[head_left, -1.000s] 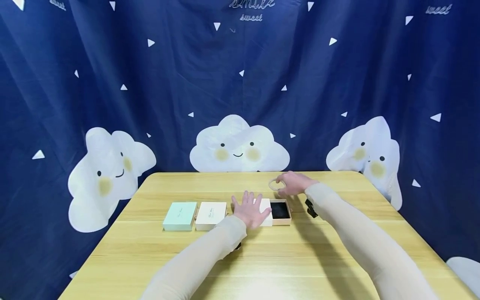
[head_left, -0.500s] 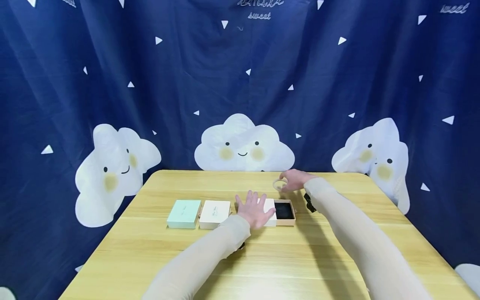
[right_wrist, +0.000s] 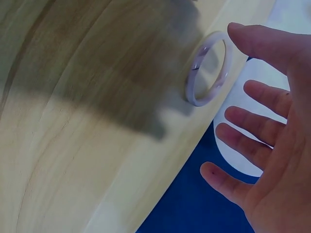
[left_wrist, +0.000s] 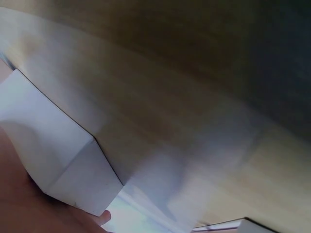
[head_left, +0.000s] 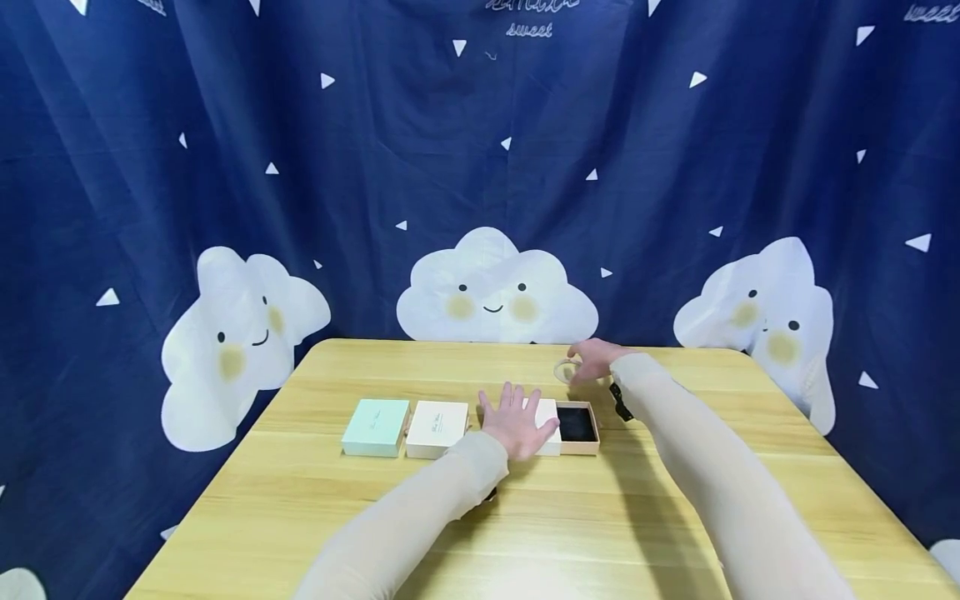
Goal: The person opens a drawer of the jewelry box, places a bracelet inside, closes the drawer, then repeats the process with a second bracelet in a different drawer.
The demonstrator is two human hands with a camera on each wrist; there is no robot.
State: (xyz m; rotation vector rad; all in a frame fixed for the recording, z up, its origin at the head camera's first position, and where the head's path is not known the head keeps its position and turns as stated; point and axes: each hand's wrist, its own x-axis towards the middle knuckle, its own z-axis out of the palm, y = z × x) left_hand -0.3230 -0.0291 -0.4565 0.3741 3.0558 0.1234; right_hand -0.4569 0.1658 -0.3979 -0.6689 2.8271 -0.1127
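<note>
In the head view my left hand [head_left: 517, 427] lies with spread fingers on the white sleeve [head_left: 548, 425] of a small box. This sleeve covers part of the box; its pinkish drawer [head_left: 587, 448] sticks out to the right and shows a black lining [head_left: 576, 423]. The left wrist view shows a white box [left_wrist: 53, 131] beside the hand. Farther back, my right hand [head_left: 595, 359] is at a pale bangle [head_left: 559, 372]. In the right wrist view the fingers of that hand [right_wrist: 286, 141] are apart and loosely bent, with the thumb tip close to the bangle [right_wrist: 192, 80]. Contact there is unclear.
Left of my hand, a mint-green box [head_left: 377, 425] and a cream box [head_left: 437, 425] stand side by side, lids down. All rest on a wooden table [head_left: 300, 517]. A blue curtain [head_left: 480, 192] with cloud prints hangs behind the far edge.
The head view has turned slightly, so everything sits a little farther right in it. Both hands, the bangle and the boxes keep nearly the same places relative to one another.
</note>
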